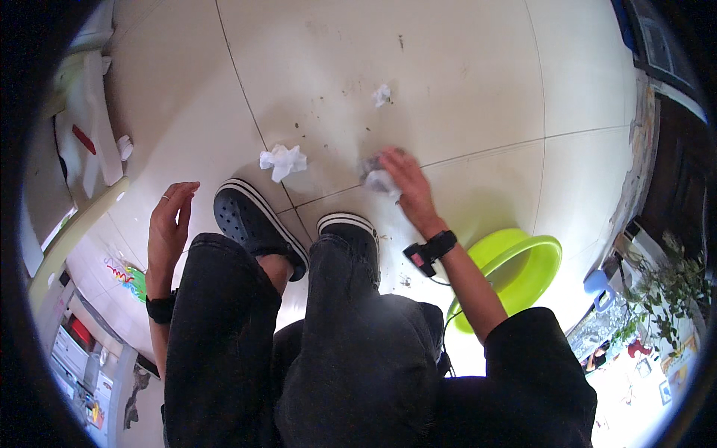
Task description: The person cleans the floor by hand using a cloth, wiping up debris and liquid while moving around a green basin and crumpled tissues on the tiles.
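My right hand (410, 187) is low over the tiled floor (476, 89), gripping a crumpled wad of white tissue (381, 182). The wad is blurred and has a greyish, dirty side. To its left, a crumpled white tissue (283, 162) lies across a tile joint. Farther ahead sits a smaller scrap of tissue (382, 96). Dark specks of dirt (297, 125) and smears are scattered around these. Beside my left knee, my left hand (170, 218) hangs loosely bent, holding nothing, with the thumb apart from the fingers.
A lime-green plastic basin (546, 249) stands right of my knees, partly behind my right forearm. My dark clogs (246, 215) are planted close to the tissues. Pale furniture (92, 129) borders the left; a leafy plant (666, 291) and a peeling wall edge (638, 151) are at right.
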The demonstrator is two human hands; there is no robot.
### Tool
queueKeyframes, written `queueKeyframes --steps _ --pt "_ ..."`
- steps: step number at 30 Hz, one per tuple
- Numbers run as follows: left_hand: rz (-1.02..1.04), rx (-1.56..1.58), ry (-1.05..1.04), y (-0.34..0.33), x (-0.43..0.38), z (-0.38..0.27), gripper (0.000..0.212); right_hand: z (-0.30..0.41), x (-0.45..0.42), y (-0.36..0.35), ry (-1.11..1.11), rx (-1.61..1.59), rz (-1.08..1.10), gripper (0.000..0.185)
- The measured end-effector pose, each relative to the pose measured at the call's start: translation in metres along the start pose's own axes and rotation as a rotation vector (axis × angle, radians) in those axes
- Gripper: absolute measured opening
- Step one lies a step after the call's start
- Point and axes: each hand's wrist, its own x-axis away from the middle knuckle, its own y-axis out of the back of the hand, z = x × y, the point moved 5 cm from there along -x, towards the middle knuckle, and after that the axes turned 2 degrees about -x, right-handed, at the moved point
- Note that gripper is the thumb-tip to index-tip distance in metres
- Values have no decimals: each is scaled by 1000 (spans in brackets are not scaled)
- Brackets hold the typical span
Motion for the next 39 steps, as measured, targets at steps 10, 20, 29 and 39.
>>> queueKeyframes --steps 10,20,29,39 --pt "41 67 0 -16 -12 4 24 -86 -1 99 -362 377 -597 58" --pt "58 99 7 -22 -29 10 22 -2 -8 -8 -2 43 -42 54" --pt "46 107 4 -22 -28 12 23 -68 -18 49 -266 173 -547 42" --pt "-12 119 12 -17 -22 21 22 -69 -21 52 -314 -152 -660 52"
